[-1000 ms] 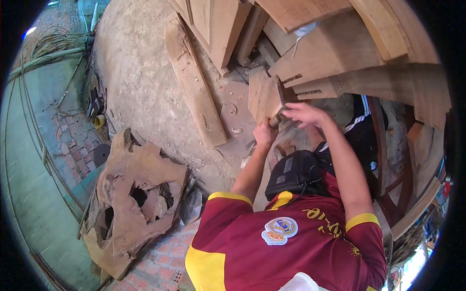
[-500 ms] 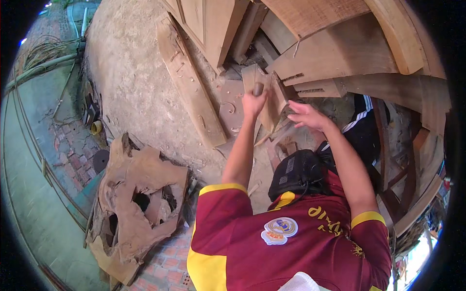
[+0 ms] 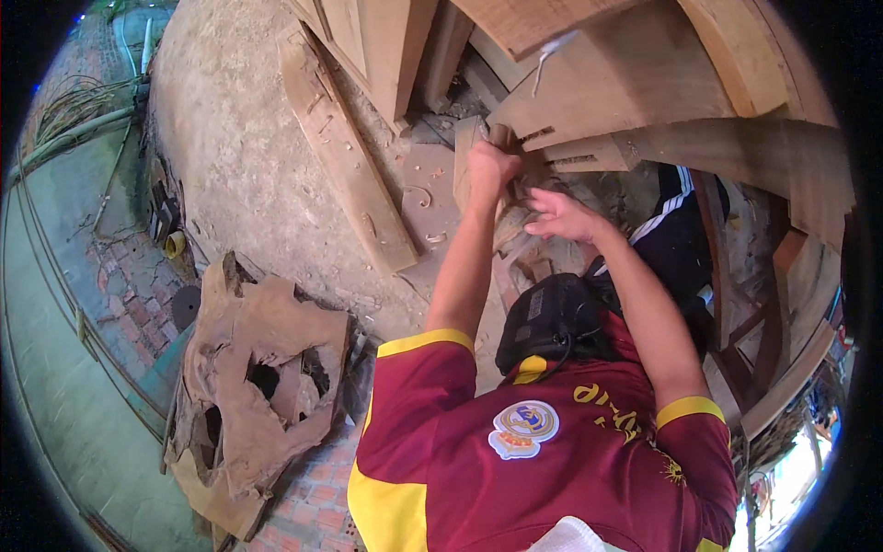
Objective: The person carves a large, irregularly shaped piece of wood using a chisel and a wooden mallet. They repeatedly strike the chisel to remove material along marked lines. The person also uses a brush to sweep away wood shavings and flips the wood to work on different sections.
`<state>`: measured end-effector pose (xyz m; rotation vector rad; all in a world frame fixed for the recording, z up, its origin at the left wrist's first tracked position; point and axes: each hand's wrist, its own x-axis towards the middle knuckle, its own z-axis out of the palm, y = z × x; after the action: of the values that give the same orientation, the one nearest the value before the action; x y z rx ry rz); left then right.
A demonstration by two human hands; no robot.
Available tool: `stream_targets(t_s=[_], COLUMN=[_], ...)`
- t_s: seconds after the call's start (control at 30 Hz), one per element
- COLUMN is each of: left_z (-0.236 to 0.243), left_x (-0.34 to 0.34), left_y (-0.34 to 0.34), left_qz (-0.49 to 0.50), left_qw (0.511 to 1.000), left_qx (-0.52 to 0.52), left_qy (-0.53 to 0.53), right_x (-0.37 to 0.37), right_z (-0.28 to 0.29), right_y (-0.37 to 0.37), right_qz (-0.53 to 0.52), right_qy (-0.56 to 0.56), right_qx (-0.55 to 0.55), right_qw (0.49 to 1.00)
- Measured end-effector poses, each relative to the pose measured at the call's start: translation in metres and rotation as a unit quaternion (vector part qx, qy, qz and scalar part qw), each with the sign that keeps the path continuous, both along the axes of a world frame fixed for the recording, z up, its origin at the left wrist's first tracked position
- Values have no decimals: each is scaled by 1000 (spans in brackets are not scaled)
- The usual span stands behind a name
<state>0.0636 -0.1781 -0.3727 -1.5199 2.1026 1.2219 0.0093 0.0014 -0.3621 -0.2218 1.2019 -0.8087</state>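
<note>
My left hand [image 3: 494,172] is closed around a stubby brown wooden handle [image 3: 501,136], whose rounded end shows above the fist. The rest of that tool is hidden. Under this fist stands a pale wooden block [image 3: 467,138], close to the slotted ends of larger boards. My right hand [image 3: 559,216] is just right of and nearer than the left, fingers stretched and apart. Its fingertips reach toward the lower part of the block; whether they touch it I cannot tell. A curled shaving [image 3: 419,195] lies on the flat piece left of the block.
A long plank [image 3: 345,152] with shavings lies left of my hands. Large slotted boards [image 3: 625,83] crowd the upper right. A gnarled wood slab [image 3: 262,368] with holes sits at lower left. A black mesh item [image 3: 552,317] is below my hands, against the maroon shirt.
My left hand has tipped, its handle end shifting up and right toward the slotted boards. The right hand has moved slightly left and stays spread. The whole view has shifted a little.
</note>
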Motion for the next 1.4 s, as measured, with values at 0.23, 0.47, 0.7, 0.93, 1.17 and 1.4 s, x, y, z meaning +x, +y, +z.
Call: stream_targets(t_s=[0.23, 0.47, 0.7, 0.93, 1.17, 1.4], left_z=[-9, 46, 54, 38, 29, -2], left_x=[25, 68, 44, 9, 24, 40], left_y=[-19, -30, 25, 52, 58, 24], left_qz=[-8, 29, 1, -63, -41, 84], left_qw=[998, 988, 991, 993, 994, 987], left_qx=[-64, -150, -133, -61, -42, 112], left_qy=[-5, 2, 0, -83, -91, 76], right_x=[-12, -22, -21, -16, 6, 19], right_z=[33, 43, 47, 24, 54, -3], right_y=[1, 1, -1, 11, -11, 3], right_qz=[-63, -80, -65, -35, 184, 156], right_qy=[116, 138, 144, 222, 304, 439], right_qx=[-58, -55, -39, -5, 40, 23], right_qw=[990, 986, 987, 975, 934, 884])
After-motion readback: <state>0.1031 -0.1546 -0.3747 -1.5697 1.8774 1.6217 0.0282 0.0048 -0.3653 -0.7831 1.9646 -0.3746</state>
